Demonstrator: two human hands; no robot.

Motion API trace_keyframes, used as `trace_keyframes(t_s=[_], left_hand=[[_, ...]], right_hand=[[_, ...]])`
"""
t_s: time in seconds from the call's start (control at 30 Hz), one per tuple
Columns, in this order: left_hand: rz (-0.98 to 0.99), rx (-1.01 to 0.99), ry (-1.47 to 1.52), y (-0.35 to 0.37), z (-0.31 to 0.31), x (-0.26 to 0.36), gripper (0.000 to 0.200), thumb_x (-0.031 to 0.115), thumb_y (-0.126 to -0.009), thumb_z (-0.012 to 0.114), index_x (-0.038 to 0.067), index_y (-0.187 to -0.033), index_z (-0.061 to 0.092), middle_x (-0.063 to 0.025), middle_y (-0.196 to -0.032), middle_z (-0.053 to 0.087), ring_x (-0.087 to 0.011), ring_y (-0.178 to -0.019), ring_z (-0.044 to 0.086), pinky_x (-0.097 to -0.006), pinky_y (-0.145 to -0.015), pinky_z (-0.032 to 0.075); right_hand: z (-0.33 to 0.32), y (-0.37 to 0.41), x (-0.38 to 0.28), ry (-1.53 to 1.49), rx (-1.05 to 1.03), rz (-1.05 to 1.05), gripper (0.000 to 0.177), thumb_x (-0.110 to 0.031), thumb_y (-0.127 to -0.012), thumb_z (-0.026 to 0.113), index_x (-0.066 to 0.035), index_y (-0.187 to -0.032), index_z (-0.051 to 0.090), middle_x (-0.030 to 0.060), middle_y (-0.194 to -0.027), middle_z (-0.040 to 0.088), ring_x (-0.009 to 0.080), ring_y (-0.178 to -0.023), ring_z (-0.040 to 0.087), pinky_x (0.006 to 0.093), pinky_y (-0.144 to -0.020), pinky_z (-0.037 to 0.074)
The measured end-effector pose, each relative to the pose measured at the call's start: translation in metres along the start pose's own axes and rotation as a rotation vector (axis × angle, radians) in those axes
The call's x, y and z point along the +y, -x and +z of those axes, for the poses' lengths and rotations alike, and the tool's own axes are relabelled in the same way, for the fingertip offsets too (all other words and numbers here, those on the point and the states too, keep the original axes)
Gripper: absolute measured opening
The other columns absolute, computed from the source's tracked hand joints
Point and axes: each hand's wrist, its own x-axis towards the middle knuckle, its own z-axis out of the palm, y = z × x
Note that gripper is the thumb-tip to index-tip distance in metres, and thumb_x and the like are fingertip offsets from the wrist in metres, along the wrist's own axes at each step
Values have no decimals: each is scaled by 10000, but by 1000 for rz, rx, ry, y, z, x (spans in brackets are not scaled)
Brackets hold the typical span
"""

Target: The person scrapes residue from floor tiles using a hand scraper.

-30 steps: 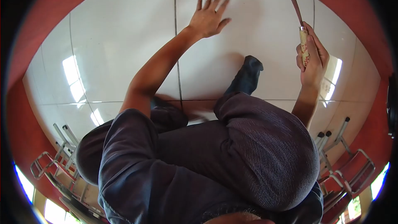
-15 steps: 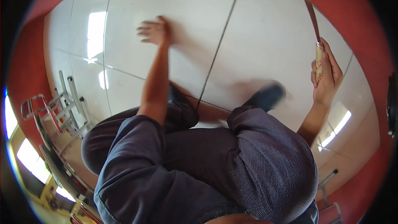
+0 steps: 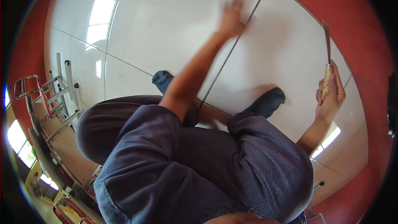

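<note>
Person crouched on a tiled floor (image 3: 166,25). The knife (image 3: 326,54) looks light, its blade thin, stiff and sharp, so it is best gripped by the patterned handle. It stands upright, well apart from the grout line (image 3: 258,5). The right hand (image 3: 330,96) is wrapped closed round the handle. The left hand (image 3: 232,16), blurred and with fingers spread, is at the grout line and holds nothing.

Left hand (image 3: 232,16) is motion-blurred; its fingers are indistinct.
</note>
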Motion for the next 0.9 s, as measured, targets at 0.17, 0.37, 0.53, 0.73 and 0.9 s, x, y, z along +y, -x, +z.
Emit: trace_keyframes(t_s=[0.17, 0.37, 0.53, 0.73, 0.9], left_hand=[[-813, 202, -526, -11, -100, -86, 811, 468, -879, 521, -64, -1433, 261, -331, -1495, 180, -510, -1393, 118, -652, -1086, 140], [-397, 3, -531, 21, -44, -40, 728, 459, -917, 460, 11, -1456, 261, -248, -1524, 203, -461, -1418, 100, -654, -1096, 91], [50, -141, -67, 12, 4, 27, 437, 348, -867, 598, 96, -1222, 559, -126, -1320, 508, -305, -1246, 443, -484, -1046, 334], [-328, -461, 390, 58, 1, 110, 356, 371, -870, 590, 26, -912, 668, -148, -747, 680, -314, -620, 650, -343, -658, 558], [-1564, -1068, 1298, 136, 26, 180, 785, 650, -943, 260, -57, -1039, 588, -226, -1013, 659, -279, -815, 668, -395, -613, 538]], right_hand=[[-16, -6, 25, 73, -125, 100, 315, -139, -983, 492, 0, -1247, 592, -22, -686, 531, 10, -454, 319, 178, -368, 207], [2, -37, 38, 121, -245, 240, 367, -155, -942, 591, -18, -1282, 567, -49, -665, 452, 8, -513, 348, 169, -399, 219], [4, -49, 44, 449, -306, 73, 322, -139, -909, 588, -41, -1213, 624, -26, -649, 495, 47, -554, 444, 210, -500, 350], [-46, 0, 63, 747, -359, 61, 304, -148, -911, 584, -24, -1186, 624, 129, -826, 671, 173, -697, 649, 294, -651, 491], [-51, 88, 95, 677, -428, 60, 282, -112, -901, 563, -37, -1165, 631, 225, -972, 655, 347, -852, 673, 364, -715, 518]])
